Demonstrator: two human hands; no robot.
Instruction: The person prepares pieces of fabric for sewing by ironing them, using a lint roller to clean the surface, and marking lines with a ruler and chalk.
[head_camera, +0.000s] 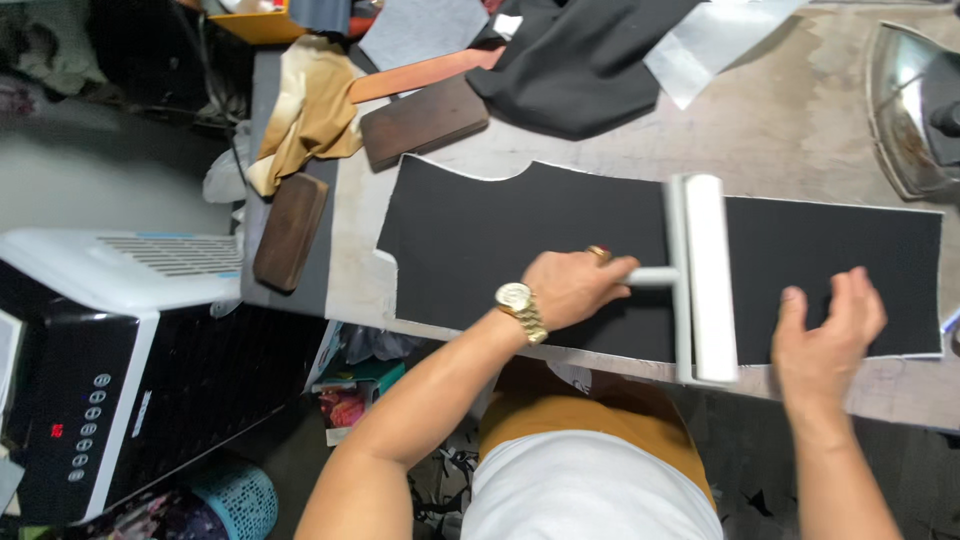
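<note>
Item, far left: a tall black-and-white appliance (90, 340) with a button panel is standing on the floor beside the table (800, 110).

Item: two dark wooden blocks (290, 230), oblong and smooth, are lying near a crumpled tan cloth (310, 110) at the table's left end.

Item: a cut panel of black fabric (480, 240), flat and matte with a pale edge and a notched corner, is lying spread along the table's near edge.

Item: the left hand (570, 290), wearing a gold watch and ring, is closing around the handle of a white roller (705, 280), whose long cylinder is lying across the fabric and looks motion-blurred. Step in hand, as judged: rolling over the panel's surface. The next stroke seems to call for even pressure with the cloth held flat.

Item: the right hand (830, 330), fingers spread wide and holding nothing, is hovering at the fabric's near edge, just right of the roller.

Item, far right: a shiny metal iron (915, 110) is resting on the worn, stained tabletop.
</note>
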